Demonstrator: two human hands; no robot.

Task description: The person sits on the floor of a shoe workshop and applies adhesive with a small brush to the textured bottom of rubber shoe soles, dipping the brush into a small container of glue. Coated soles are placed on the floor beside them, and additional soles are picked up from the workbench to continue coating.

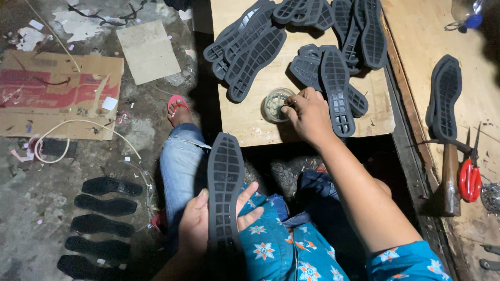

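Observation:
My left hand (pixel 200 224) grips a dark grey rubber shoe sole (pixel 225 179), tread side up, over my lap. My right hand (pixel 308 113) reaches forward to a small round glass jar (pixel 275 104) on a low wooden board (pixel 250 122); its fingers are pinched at the jar's rim, and I cannot tell whether they hold anything. A pile of several more grey soles (pixel 291 41) lies on the board just beyond the jar, one sole (pixel 336 86) right beside my right hand.
Several black insoles (pixel 101 226) lie in a row on the concrete floor at left, near flattened cardboard (pixel 57 93) and a white cord. At right, a wooden bench holds another sole (pixel 445 96), a hammer (pixel 449 177) and red-handled scissors (pixel 470 177).

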